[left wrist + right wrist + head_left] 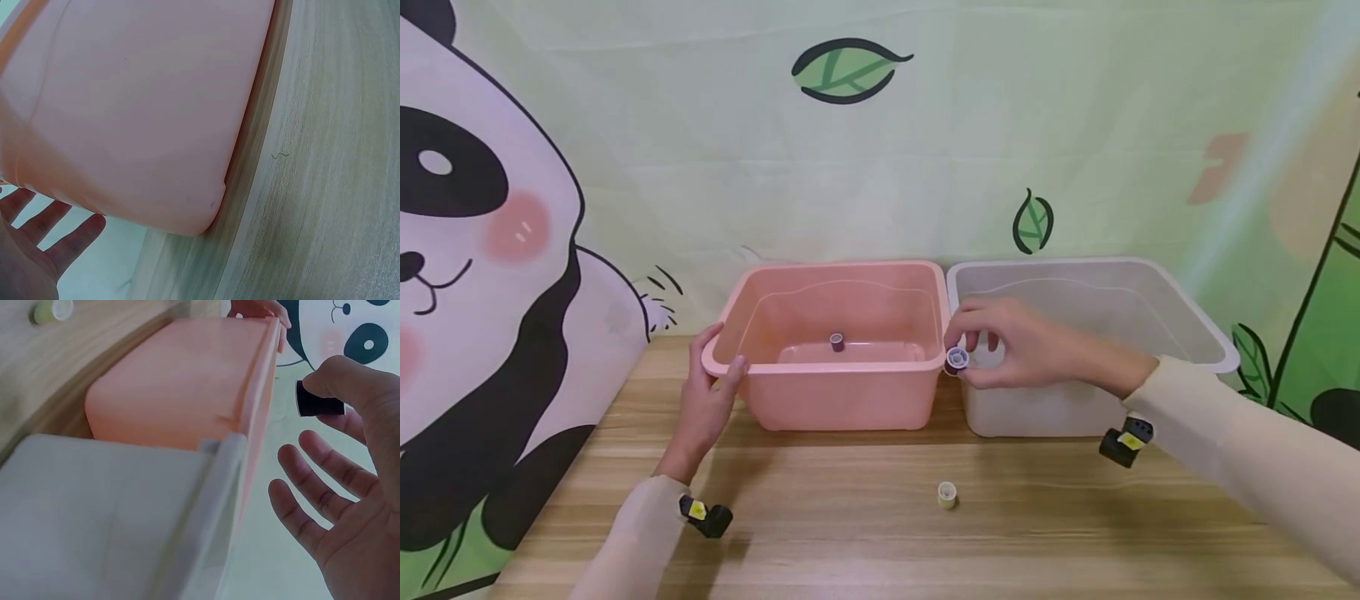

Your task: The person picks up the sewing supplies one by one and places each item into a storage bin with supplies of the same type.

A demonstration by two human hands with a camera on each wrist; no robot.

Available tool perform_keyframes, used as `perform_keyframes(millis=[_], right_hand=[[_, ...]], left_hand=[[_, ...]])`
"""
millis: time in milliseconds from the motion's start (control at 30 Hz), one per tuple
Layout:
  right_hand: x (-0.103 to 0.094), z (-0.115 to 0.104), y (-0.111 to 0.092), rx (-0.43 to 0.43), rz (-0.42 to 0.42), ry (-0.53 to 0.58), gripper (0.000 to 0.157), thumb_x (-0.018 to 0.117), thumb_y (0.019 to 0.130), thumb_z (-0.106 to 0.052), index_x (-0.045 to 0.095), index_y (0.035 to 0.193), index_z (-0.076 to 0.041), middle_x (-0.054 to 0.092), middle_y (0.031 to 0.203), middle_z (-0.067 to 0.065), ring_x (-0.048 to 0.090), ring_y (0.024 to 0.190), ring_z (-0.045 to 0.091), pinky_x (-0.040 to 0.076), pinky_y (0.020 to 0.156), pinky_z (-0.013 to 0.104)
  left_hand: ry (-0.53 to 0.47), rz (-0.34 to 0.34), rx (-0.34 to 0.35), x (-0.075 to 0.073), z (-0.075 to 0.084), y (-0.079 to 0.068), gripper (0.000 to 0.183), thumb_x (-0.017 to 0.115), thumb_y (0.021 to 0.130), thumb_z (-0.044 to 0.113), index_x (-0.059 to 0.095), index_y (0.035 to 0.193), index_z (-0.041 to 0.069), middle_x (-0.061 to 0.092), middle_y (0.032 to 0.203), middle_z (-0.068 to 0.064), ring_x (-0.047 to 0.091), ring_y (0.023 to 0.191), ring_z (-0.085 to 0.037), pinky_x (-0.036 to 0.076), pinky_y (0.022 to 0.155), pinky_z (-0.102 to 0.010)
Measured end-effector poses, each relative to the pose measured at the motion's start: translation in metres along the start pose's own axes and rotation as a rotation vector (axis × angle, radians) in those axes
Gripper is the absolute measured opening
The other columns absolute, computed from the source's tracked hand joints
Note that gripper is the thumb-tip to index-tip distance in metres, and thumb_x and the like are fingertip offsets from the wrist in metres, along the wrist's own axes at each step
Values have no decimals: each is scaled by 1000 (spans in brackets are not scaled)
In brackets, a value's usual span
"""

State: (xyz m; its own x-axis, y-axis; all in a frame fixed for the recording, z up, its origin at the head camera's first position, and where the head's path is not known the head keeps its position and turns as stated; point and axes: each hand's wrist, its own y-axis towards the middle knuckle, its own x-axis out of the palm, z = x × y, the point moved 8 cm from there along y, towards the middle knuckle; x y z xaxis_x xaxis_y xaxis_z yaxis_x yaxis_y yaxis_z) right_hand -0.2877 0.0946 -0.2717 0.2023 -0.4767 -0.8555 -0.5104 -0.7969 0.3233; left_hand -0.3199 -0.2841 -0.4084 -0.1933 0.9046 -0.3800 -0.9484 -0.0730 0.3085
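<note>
My left hand (706, 408) grips the pink plastic bin (838, 398) at its front left corner, thumb at the front and fingers along the outer side. Between thumb and forefinger, my right hand (1018, 343) pinches a dark bottle cap (957, 360) with a pale inside. That cap is held near the pink bin's front right corner, where the white bin (1037, 410) adjoins it. In the right wrist view the other fingers (312, 515) spread away from the cap. Inside the pink bin is another small dark cap (837, 342).
A cream-coloured cap (947, 496) stands on the wooden table (820, 517) in front of the bins. Behind them hangs a green cloth (730, 125) printed with a panda and leaves. The two bins stand side by side against it.
</note>
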Motion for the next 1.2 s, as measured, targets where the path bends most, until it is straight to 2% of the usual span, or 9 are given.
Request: perform_keyframes(millis=[167, 367, 700, 933, 1200], right_hand=[[-5, 10, 15, 77, -33, 13, 22, 80, 83, -11, 73, 103, -15, 66, 99, -8, 65, 88, 18, 59, 72, 36], [-11, 20, 33, 94, -43, 19, 18, 79, 85, -12, 73, 102, -15, 66, 97, -3, 65, 89, 23, 58, 72, 35], [-18, 46, 57, 198, -78, -30, 16, 77, 87, -16, 71, 102, -17, 69, 100, -3, 65, 94, 22, 59, 75, 35], [-16, 61, 74, 309, -178, -15, 13, 75, 90, -24, 73, 103, -19, 70, 103, -2, 63, 98, 20, 55, 78, 35], [-7, 81, 94, 398, -198, 25, 15, 75, 90, -23, 74, 104, -18, 70, 105, 2, 63, 99, 23, 57, 78, 35]], left_hand=[[-2, 8, -1, -1, 1, -1, 70, 56, 104, 45, 18, 161, 33, 37, 161, -7, 45, 140, -30, 42, 111, -52], [-16, 13, -3, -2, 1, -2, 69, 56, 105, 43, 18, 161, 32, 37, 161, -8, 44, 140, -30, 41, 112, -52], [-7, 9, -11, -2, -4, -1, 69, 56, 104, 46, 17, 160, 35, 36, 161, -6, 44, 141, -31, 42, 112, -52], [-14, 7, -19, -2, -4, -1, 70, 56, 104, 47, 17, 160, 35, 35, 162, -6, 43, 141, -29, 42, 112, -52], [-14, 6, -22, -1, -1, 1, 70, 57, 104, 47, 18, 160, 34, 35, 162, -6, 43, 142, -29, 42, 112, -51]])
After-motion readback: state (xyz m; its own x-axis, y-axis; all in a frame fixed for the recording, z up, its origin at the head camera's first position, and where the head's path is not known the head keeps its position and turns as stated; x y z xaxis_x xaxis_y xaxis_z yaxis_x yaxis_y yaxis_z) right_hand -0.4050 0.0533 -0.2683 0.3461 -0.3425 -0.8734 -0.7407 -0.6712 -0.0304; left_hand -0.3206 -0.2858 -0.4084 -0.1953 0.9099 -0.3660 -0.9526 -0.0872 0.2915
